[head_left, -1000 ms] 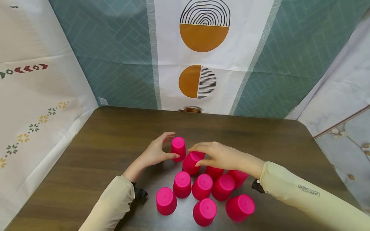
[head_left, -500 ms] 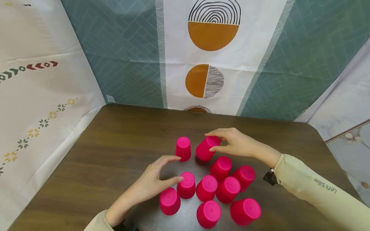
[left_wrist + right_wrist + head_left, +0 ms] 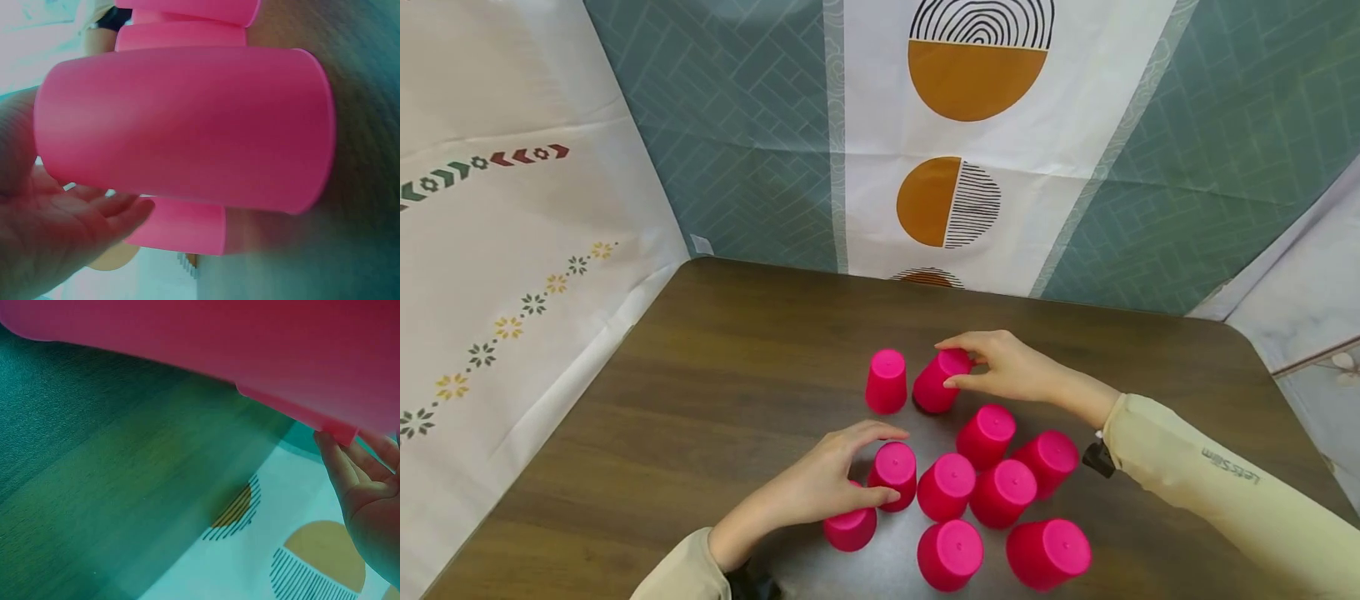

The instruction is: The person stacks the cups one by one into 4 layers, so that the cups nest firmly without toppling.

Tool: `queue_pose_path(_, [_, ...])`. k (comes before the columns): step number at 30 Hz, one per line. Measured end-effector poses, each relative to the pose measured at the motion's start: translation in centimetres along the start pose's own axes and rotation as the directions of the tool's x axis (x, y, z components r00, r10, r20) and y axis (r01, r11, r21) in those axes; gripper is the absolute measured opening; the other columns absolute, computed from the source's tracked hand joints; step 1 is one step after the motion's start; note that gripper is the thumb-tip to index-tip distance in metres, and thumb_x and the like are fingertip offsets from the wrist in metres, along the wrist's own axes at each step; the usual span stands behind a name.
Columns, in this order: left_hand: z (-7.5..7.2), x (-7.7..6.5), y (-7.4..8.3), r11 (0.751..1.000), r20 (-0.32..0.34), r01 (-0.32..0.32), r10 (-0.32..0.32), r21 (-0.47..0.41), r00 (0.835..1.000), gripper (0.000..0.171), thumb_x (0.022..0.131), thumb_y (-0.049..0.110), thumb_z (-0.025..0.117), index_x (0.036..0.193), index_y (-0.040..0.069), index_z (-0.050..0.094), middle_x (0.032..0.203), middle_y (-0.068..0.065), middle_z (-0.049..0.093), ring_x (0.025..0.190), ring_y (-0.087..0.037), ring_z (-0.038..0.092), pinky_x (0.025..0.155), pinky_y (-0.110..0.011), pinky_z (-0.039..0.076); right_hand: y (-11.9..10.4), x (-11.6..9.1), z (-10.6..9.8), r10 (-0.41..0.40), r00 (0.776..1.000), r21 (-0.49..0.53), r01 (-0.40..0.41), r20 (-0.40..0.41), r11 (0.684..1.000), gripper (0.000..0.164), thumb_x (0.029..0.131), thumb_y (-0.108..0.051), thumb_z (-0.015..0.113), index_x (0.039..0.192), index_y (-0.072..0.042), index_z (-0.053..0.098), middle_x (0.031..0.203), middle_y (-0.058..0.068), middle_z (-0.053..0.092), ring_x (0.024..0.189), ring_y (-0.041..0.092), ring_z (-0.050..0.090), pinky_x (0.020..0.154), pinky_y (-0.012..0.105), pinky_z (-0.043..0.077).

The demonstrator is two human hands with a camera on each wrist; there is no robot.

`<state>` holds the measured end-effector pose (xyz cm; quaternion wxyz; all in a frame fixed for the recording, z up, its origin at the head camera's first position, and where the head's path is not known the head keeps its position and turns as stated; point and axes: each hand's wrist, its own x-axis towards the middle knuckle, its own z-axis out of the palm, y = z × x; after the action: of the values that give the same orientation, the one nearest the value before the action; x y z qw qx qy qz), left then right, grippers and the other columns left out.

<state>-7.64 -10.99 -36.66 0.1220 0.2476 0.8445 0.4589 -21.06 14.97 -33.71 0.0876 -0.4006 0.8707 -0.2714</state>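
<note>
Far back on the table, my right hand (image 3: 1003, 367) grips an upside-down pink plastic cup (image 3: 934, 387) near its top, thumb on the near side. The cup leans slightly, just right of an upright pink cup (image 3: 886, 387). My left hand (image 3: 823, 483) is spread around another upside-down cup (image 3: 895, 467), thumb before it and fingers beyond it; a gap shows between palm and cup, and I cannot tell whether it touches. Under its thumb another cup (image 3: 850, 532) is partly covered. In the left wrist view, a near cup (image 3: 187, 125) hides much of the left hand (image 3: 50, 237).
Several more upside-down pink cups stand close together: one in the middle (image 3: 947, 487), one in front (image 3: 951, 554), one at the front right (image 3: 1047, 554). The wooden table (image 3: 737, 358) ends at a patterned cloth (image 3: 760, 167) behind.
My right hand has carried its cup from the group to beside the far-left cup. My left hand has left that far-left cup and come forward around another. The view has shifted left.
</note>
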Motion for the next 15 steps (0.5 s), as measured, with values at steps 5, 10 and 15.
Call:
queue_pose_path(5, [-0.1,0.0,0.2,1.0,-0.029,0.022,-0.022,0.002,0.999,0.057,0.074,0.021,0.078,0.126,0.018,0.054,0.125,0.003,0.055,0.117,-0.02,0.051,0.093,-0.048,0.046,-0.2,0.2,0.5,0.002,0.999,-0.018,-0.001,0.035,1.0,0.05,0.078,-0.02,0.076,0.124,-0.005,0.059,0.121,0.007,0.061,0.105,0.02,0.06,0.079,0.033,0.055])
queue_pose_path(10, [0.1,0.0,0.2,0.998,-0.007,0.055,-0.055,-0.019,0.998,0.055,0.076,0.025,0.077,0.127,0.019,0.054,0.123,0.004,0.057,0.113,-0.015,0.053,0.092,-0.046,0.047,-0.4,0.1,1.1,-0.01,0.999,-0.005,0.01,0.033,1.0,0.052,0.078,-0.017,0.076,0.125,-0.007,0.058,0.121,0.006,0.061,0.106,0.021,0.06,0.08,0.035,0.055])
queue_pose_path(15, [0.3,0.1,0.3,0.998,-0.002,0.057,-0.057,0.004,0.998,0.053,0.078,0.023,0.075,0.126,0.014,0.055,0.121,0.006,0.058,0.11,-0.013,0.054,0.091,-0.042,0.049,-0.3,0.3,1.7,-0.056,0.998,0.011,0.056,0.012,0.998,0.054,0.077,-0.014,0.076,0.126,-0.005,0.057,0.121,0.008,0.061,0.107,0.022,0.059,0.08,0.037,0.055])
